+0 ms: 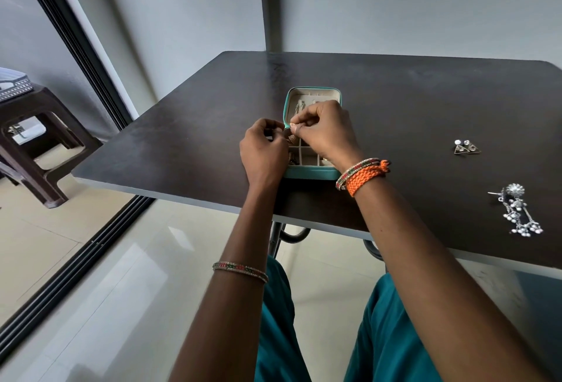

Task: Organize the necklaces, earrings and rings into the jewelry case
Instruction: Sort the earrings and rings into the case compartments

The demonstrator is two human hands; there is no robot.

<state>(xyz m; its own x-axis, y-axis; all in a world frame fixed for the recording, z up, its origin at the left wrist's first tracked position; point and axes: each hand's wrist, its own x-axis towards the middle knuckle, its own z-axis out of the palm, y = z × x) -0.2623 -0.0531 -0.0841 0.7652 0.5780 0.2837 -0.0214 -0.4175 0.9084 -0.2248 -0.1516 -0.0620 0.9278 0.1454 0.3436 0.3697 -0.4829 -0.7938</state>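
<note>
Jewelry case [313, 172], teal outside and cream-lined within, lies open on a dark bench [410, 101] near its front edge, directly in front of a seated person who works over it with both hands. The right hand [325, 130] has its fingers curled, thumb and forefinger pinching a small gold-toned earring [292, 135] that hangs just above the case's gridded compartments. The left hand [264, 150] is curled close beside it, fingertips meeting the same piece; whether it holds the earring itself or a backing cannot be made out. Held this way, between two hands and right over the tray, the small piece seems steadied so it can be fitted or dropped into a cell without slipping onto the bench. A thin chain [297, 108] already lies in the case's far section, which appears to be the lid, and a few dark items sit in the near cells, partly hidden by the hands.

Well apart to the right on the bench wait the pieces not yet stored: a pair of triangular earrings [467, 148] with pale studs touching them, and nearer the person a pair of long silver drop earrings [518, 214] with beaded tassels. Their placement on the right-hand side likely keeps them within easy reach of that hand. A brown plastic stool [39, 144] stands on the floor at left.
</note>
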